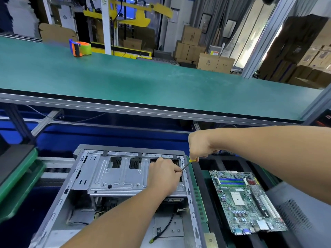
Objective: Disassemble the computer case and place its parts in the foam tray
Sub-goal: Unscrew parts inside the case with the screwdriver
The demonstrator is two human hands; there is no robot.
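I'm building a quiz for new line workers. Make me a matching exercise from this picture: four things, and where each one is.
Things:
1. motherboard
2. tape dispenser
3. screwdriver
4. left hand

Places:
A. on the green upper bench
B. in the right hand
C. right of the computer case
D. on the case's metal drive cage

Pairs: 1-C, 2-A, 3-B, 4-D

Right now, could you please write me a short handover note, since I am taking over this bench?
Right hand grips the screwdriver, tip at the computer case's right wall.
Left hand is on the drive cage, fingers pinched at the tip.
Done: the case is open; the motherboard lies out, right of the case.
Left: cage, cables, remaining parts.
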